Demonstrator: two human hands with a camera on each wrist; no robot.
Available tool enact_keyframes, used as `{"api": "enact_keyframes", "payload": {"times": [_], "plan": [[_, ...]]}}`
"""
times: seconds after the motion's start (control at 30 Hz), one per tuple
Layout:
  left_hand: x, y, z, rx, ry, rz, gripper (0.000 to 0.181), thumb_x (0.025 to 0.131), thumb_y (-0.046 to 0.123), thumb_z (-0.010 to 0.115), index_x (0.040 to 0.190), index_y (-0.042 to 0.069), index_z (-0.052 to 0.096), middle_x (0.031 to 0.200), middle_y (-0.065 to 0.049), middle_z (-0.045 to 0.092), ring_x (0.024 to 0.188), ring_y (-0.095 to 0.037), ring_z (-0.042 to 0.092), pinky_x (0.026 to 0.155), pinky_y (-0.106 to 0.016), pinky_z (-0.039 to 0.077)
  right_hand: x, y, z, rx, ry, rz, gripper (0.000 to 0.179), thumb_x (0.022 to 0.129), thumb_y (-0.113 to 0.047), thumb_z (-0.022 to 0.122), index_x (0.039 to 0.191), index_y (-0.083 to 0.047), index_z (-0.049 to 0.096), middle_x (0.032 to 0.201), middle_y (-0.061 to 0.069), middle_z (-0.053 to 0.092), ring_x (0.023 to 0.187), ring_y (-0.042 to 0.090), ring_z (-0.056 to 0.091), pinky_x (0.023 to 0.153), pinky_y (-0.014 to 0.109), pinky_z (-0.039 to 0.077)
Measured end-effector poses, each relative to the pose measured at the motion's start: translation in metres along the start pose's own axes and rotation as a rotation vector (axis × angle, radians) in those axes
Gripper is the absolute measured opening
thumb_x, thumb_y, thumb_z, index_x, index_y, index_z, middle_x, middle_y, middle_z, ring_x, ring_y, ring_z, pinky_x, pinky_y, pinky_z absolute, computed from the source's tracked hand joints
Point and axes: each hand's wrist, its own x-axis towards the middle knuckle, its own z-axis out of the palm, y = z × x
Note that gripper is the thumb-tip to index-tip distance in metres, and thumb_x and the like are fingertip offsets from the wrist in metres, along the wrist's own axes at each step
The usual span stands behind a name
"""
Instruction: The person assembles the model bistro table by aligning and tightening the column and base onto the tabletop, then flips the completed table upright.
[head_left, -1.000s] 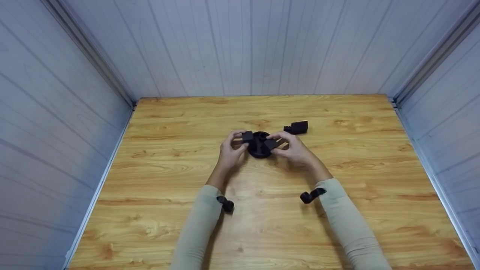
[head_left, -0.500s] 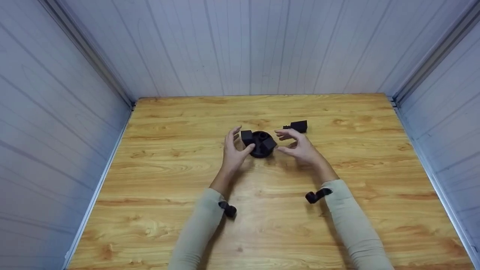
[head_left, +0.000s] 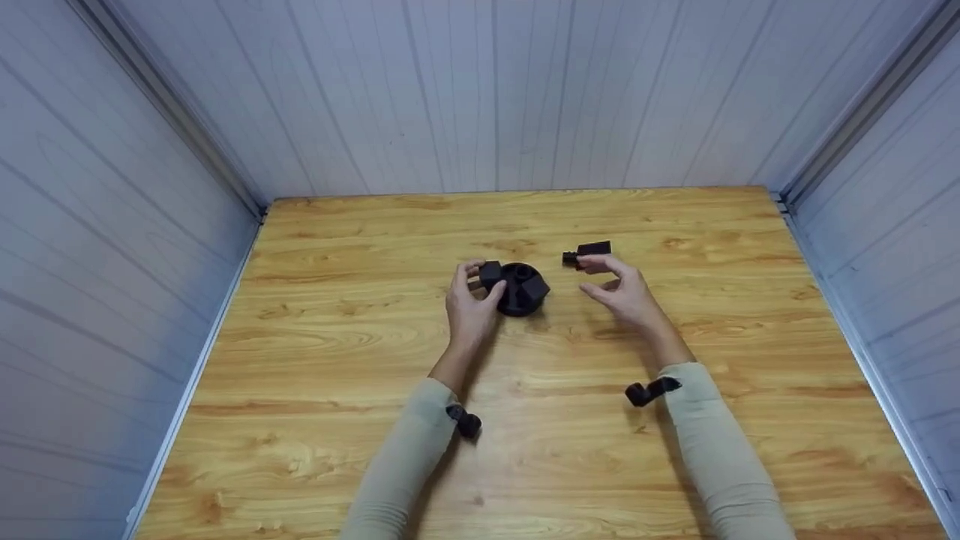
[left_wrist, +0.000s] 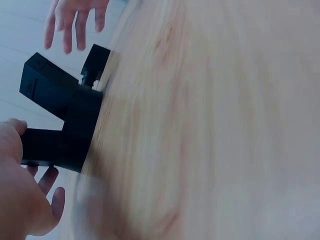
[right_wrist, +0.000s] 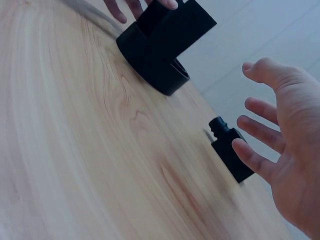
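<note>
A round black base (head_left: 516, 306) stands on the table with two black rectangular blocks rising at a slant from it. With thumb and fingers, my left hand (head_left: 470, 315) grips the left block (head_left: 490, 272); in the left wrist view that hand (left_wrist: 20, 195) wraps the block's outer end. The right block (head_left: 535, 289) sits in the base untouched, and a round socket shows between the two. My right hand (head_left: 628, 296) is spread and holds nothing. Its fingertips overlap a loose black block (head_left: 596, 247) in the head view; this block (right_wrist: 232, 152) lies flat, its narrow grooved peg pointing toward the base.
The wood-grained table (head_left: 337, 360) is bounded by pale panelled walls (head_left: 457, 97) at the back and both sides. A small black wrist camera (head_left: 466, 424) is worn on the left sleeve, another camera (head_left: 641, 394) on the right.
My right hand has let go of the right block and moved right to the loose block. My left hand loosened, then closed again on the left block.
</note>
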Motion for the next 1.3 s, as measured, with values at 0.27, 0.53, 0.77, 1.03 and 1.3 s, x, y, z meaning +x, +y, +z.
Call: {"api": "enact_keyframes", "payload": {"times": [0.27, 0.53, 0.77, 1.03, 1.3], "plan": [[0.020, -0.010, -0.009, -0.035, -0.112, -0.013, 0.044, 0.103, 0.010, 0.080, 0.146, 0.013, 0.070, 0.147, -0.019, 0.072, 0.125, -0.037, 0.079, 0.109, -0.043, 0.066, -0.004, 0.006, -0.003, -0.011, 0.046, 0.008, 0.044, 0.104, -0.004, 0.080, 0.147, -0.002, 0.071, 0.148, 0.025, 0.071, 0.137, 0.038, 0.064, 0.094, 0.016, 0.054], [0.030, -0.046, -0.007, -0.154, -0.238, 0.025, 0.062, 0.106, 0.022, 0.082, 0.163, 0.019, 0.058, 0.161, -0.013, 0.062, 0.144, -0.034, 0.068, 0.117, -0.038, 0.061, 0.003, 0.009, -0.004, -0.019, 0.164, -0.003, 0.043, 0.103, -0.003, 0.080, 0.145, -0.003, 0.072, 0.154, 0.021, 0.064, 0.145, 0.036, 0.059, 0.103, 0.032, 0.060], [0.000, -0.006, -0.010, -0.138, -0.222, 0.019, 0.082, 0.105, 0.024, 0.079, 0.174, 0.010, 0.038, 0.176, -0.025, 0.039, 0.163, -0.047, 0.045, 0.137, -0.057, 0.041, 0.018, 0.008, -0.009, -0.073, 0.157, -0.023, 0.050, 0.104, -0.003, 0.078, 0.153, -0.002, 0.066, 0.170, 0.028, 0.044, 0.161, 0.044, 0.042, 0.121, 0.072, 0.046], [-0.015, 0.002, -0.006, 0.026, -0.210, -0.006, 0.094, 0.094, 0.038, 0.090, 0.173, 0.023, 0.040, 0.176, -0.020, 0.038, 0.164, -0.043, 0.044, 0.137, -0.056, 0.041, 0.029, 0.018, -0.013, -0.101, 0.115, 0.028, 0.052, 0.105, 0.000, 0.073, 0.156, 0.000, 0.063, 0.176, 0.030, 0.039, 0.167, 0.050, 0.036, 0.126, 0.072, 0.046], [0.005, -0.019, -0.015, -0.068, -0.357, 0.014, 0.096, 0.096, 0.036, 0.091, 0.175, 0.026, 0.037, 0.180, -0.016, 0.036, 0.164, -0.040, 0.045, 0.136, -0.050, 0.042, 0.031, 0.023, -0.012, -0.139, 0.087, 0.071, 0.051, 0.107, -0.003, 0.070, 0.158, -0.004, 0.063, 0.176, 0.026, 0.043, 0.159, 0.046, 0.045, 0.114, 0.046, 0.052]]}}
